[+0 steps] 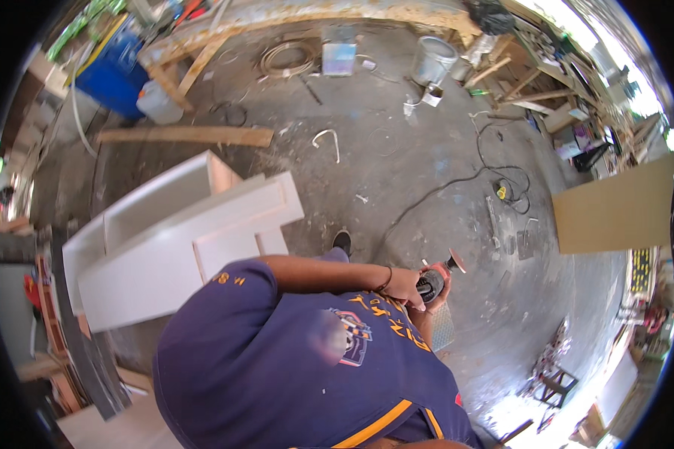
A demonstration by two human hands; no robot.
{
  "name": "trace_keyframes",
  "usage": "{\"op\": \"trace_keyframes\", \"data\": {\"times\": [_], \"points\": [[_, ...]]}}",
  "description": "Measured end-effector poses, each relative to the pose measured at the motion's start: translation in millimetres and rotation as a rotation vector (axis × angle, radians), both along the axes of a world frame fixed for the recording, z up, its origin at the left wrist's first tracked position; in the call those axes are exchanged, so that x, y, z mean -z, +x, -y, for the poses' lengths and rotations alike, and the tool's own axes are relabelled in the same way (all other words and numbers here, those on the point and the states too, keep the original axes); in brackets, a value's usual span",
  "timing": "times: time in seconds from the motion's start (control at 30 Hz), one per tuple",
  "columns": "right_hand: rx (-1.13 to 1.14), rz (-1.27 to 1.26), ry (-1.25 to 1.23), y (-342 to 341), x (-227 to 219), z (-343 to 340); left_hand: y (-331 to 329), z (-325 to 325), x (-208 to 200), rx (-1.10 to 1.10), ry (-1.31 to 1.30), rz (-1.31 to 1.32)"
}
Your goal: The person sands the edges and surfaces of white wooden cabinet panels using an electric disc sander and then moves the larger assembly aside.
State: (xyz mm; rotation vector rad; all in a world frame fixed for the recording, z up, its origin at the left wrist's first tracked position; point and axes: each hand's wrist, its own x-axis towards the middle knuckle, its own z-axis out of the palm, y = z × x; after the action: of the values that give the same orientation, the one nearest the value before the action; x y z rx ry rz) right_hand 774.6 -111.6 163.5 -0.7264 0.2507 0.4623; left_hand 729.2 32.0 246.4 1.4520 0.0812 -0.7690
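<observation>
Both my hands are at an angle grinder (pixel 430 285) with a dark body, held in front of my torso. A reddish-brown disc (pixel 457 261) sticks out at its far right end. My left hand (pixel 405 286), its arm reaching across from the left, is closed on the near side of the grinder. My right hand (pixel 436 301) wraps round it from the right and below, partly hidden by the tool. To the left stands a white cabinet (pixel 153 202) with pale panels (pixel 150 262) along its near side; neither hand touches it.
A black cord (pixel 434 189) snakes over the concrete floor to a loose coil at right. A wooden plank (pixel 187 135) lies beyond the cabinet. At the back are a workbench (pixel 299 13), a blue drum (pixel 112 71) and a metal bucket (pixel 433 61). A tan board (pixel 614 206) stands at right.
</observation>
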Motion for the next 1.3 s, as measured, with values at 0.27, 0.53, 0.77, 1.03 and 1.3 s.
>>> {"op": "trace_keyframes", "data": {"times": [0.27,0.53,0.77,1.03,1.3], "points": [[-0.026,-0.211,0.031,59.3,1.0,-53.3,32.1,-46.7,42.7,-0.196,-0.182,0.299],[-0.385,-0.323,0.244,99.5,27.6,-89.2,71.9,-72.7,5.6,-0.482,-0.126,-0.049],[-0.958,-0.196,0.187,124.8,11.1,-99.6,141.6,-96.9,36.9,-0.888,-0.397,-0.210],[-1.043,0.394,-0.193,189.0,-26.8,-105.3,221.4,-124.6,97.8,-1.046,-0.378,-0.202],[-0.766,0.078,0.145,292.0,22.2,-116.3,213.9,-95.0,88.2,-1.132,-0.445,-0.264]]}}
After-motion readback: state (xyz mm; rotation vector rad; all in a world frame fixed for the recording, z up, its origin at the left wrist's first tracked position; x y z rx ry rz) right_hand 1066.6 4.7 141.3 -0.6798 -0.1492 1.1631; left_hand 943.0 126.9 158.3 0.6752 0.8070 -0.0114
